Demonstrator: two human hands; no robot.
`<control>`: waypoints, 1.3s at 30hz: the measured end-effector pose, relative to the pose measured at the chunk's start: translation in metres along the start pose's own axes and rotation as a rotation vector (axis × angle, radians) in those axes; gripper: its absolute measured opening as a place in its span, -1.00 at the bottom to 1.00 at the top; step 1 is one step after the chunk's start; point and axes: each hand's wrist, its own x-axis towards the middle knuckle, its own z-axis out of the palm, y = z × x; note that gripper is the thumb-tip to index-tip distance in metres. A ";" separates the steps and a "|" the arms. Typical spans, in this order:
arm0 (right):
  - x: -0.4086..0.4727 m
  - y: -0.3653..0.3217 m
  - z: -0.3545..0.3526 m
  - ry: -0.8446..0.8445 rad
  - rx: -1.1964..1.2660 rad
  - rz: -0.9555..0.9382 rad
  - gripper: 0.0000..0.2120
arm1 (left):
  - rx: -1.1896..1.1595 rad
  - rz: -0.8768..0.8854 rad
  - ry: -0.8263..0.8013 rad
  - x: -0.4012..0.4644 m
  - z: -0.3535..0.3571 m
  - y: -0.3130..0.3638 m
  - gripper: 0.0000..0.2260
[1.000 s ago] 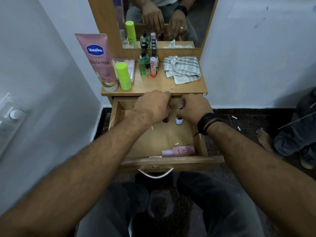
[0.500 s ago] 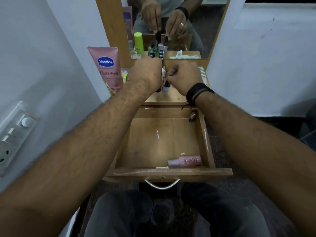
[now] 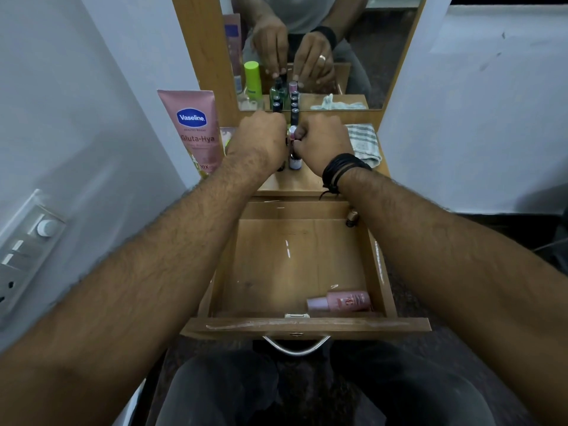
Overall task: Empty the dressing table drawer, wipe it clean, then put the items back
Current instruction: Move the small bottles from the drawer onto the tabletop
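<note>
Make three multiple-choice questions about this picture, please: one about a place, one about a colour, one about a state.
1. Where does the pink bottle lie?
A. front right corner of the drawer
B. on the tabletop
C. on the floor

2. What colour is the big tube standing by the wall?
A. blue
B. pink
C. white

3. What state is the drawer in?
A. shut
B. pulled open, two things inside
C. pulled open, full

Answers:
1 A, it rests against the front panel on the right.
2 B, its body is pink.
3 B, only the pink bottle and a small brown bottle at the back right show.
</note>
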 end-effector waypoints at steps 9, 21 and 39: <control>-0.003 0.000 0.005 0.022 -0.006 -0.005 -0.84 | 0.007 -0.005 0.012 0.000 0.005 -0.005 -0.78; -0.030 0.014 -0.017 0.043 -0.022 0.002 -0.81 | -0.031 0.045 0.026 -0.019 0.003 0.005 -0.80; -0.118 0.077 -0.007 -0.328 -0.343 0.266 -0.75 | 0.096 0.316 -0.754 -0.122 0.078 0.052 -0.65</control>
